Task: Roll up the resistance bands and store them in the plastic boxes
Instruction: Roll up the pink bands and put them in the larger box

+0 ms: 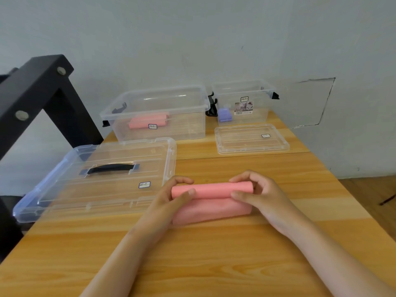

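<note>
Left hand (171,199) and right hand (260,192) each pinch one end of the half-rolled pink resistance band (212,189), tail flat on the wooden table (214,264). Left of left hand: large lid (64,189). Beyond: large clear box (188,125) holding a pink roll (147,122). Beyond right hand: small lid (235,142), small box (260,112), purple roll (225,115) inside.

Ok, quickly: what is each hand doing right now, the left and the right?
Left hand: closed, holding the left end of the half-rolled pink band.
Right hand: closed, holding the right end of the same band.
</note>
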Motion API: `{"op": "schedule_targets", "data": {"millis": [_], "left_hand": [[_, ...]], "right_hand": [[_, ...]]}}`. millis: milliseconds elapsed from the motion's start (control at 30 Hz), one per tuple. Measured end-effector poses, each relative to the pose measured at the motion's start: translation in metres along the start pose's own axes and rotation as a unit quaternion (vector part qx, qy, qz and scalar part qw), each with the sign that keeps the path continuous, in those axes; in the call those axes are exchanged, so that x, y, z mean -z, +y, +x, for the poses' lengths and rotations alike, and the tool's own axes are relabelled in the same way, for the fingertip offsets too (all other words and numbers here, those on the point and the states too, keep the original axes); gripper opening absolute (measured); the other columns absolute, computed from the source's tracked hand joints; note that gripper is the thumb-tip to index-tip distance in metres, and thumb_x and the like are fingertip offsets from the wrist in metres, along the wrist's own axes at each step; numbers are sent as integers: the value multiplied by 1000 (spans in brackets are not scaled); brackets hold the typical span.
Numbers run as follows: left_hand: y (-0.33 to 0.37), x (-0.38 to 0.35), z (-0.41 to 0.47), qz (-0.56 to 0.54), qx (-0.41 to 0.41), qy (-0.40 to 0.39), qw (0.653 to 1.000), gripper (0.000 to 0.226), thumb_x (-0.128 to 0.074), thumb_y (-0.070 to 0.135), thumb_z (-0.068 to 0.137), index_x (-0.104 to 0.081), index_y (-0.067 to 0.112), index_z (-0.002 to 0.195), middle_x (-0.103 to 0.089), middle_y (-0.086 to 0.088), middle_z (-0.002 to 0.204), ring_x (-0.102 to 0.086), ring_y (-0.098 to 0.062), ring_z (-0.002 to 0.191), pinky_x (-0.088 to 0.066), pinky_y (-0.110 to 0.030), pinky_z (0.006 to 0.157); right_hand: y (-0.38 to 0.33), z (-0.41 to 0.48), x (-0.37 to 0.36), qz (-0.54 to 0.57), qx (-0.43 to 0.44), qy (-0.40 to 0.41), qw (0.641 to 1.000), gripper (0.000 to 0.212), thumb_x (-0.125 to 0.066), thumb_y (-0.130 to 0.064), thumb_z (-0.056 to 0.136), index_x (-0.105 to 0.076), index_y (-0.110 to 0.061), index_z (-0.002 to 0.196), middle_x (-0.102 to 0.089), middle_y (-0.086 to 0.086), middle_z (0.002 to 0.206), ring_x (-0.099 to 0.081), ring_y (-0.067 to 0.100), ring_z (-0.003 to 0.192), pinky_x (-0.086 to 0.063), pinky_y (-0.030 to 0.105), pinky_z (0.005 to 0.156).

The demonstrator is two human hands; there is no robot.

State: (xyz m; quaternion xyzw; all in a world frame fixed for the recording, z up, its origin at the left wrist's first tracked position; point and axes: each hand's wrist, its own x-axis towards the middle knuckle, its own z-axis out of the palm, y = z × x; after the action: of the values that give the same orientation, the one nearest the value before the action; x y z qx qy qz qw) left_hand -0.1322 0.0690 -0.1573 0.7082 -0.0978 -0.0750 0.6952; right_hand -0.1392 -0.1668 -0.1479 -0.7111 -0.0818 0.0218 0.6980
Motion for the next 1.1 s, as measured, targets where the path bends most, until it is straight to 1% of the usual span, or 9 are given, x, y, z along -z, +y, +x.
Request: {"op": "schedule_targets", "data": {"millis": [100, 267, 400, 467, 600, 700, 800, 900, 1100], "left_hand": [[1, -1, 2, 31, -28, 15, 999, 26, -73, 38, 71, -63, 26, 91, -63, 10, 87, -55, -8, 76, -45, -20, 64], [2, 1, 2, -32, -60, 7, 998, 29, -72, 11, 73, -57, 14, 98, -70, -3, 103, -65, -15, 92, -53, -24, 74], [0, 0, 1, -23, 5, -4, 1000, 34, -73, 36, 72, -62, 22, 101, -65, 6, 95, -59, -13, 85, -49, -34, 76], [-2, 0, 2, 18, 13, 5, 1000, 32, -71, 44, 71, -64, 25, 95, -64, 6, 93, -57, -12, 82, -45, -27, 71], [0, 0, 3, -7, -25, 32, 999, 24, -78, 29, 66, -64, 26, 86, -66, 6, 90, -59, -12, 78, -48, -24, 64], [2, -1, 2, -33, -40, 25, 998, 34, -80, 12, 68, -61, 18, 95, -68, 2, 94, -62, -10, 82, -50, -20, 67], [2, -4, 1, -62, 19, 8, 998, 35, -79, 19, 74, -60, 19, 104, -65, 6, 80, -60, -10, 70, -47, -20, 57], [2, -3, 2, -57, 34, 1, 998, 33, -80, 24, 74, -63, 17, 101, -65, -1, 85, -63, -17, 70, -52, -25, 64], [4, -2, 3, -62, -37, 21, 997, 33, -79, 3, 68, -59, 11, 93, -69, -3, 94, -64, -12, 83, -51, -17, 62]], "right_hand": [[0, 0, 0, 8, 13, -6, 1000, 25, -81, -8, 71, -69, -20, 90, -69, -11, 85, -62, 4, 79, -46, 13, 65], [4, 1, -2, 17, -47, -31, 998, 23, -81, -32, 71, -72, -28, 92, -72, -6, 92, -64, 10, 88, -45, 21, 73], [1, 0, -1, -2, -6, 4, 1000, 17, -78, -17, 77, -73, -28, 88, -72, -7, 92, -65, 7, 83, -48, 15, 67], [1, -1, -1, -4, 15, -3, 1000, 22, -80, -16, 71, -72, -28, 87, -72, -7, 93, -64, 5, 82, -48, 15, 66], [5, 1, -3, 12, -13, -31, 999, 28, -80, -24, 68, -69, -28, 94, -69, -6, 92, -63, 6, 83, -46, 15, 67], [5, 1, -3, 20, -55, -35, 998, 19, -76, -33, 76, -71, -28, 93, -70, -5, 93, -65, 11, 84, -46, 18, 63], [3, 1, -1, 5, -18, 0, 1000, 14, -74, -15, 80, -71, -22, 91, -71, -8, 89, -66, 8, 82, -48, 16, 65], [2, 0, -1, 3, -2, -11, 1000, 21, -73, -3, 79, -70, -20, 90, -69, -13, 83, -64, 3, 77, -48, 13, 66], [8, 3, -2, -19, -64, -29, 997, 20, -80, -31, 74, -73, -30, 93, -72, -4, 98, -66, 15, 95, -47, 29, 86]]}}
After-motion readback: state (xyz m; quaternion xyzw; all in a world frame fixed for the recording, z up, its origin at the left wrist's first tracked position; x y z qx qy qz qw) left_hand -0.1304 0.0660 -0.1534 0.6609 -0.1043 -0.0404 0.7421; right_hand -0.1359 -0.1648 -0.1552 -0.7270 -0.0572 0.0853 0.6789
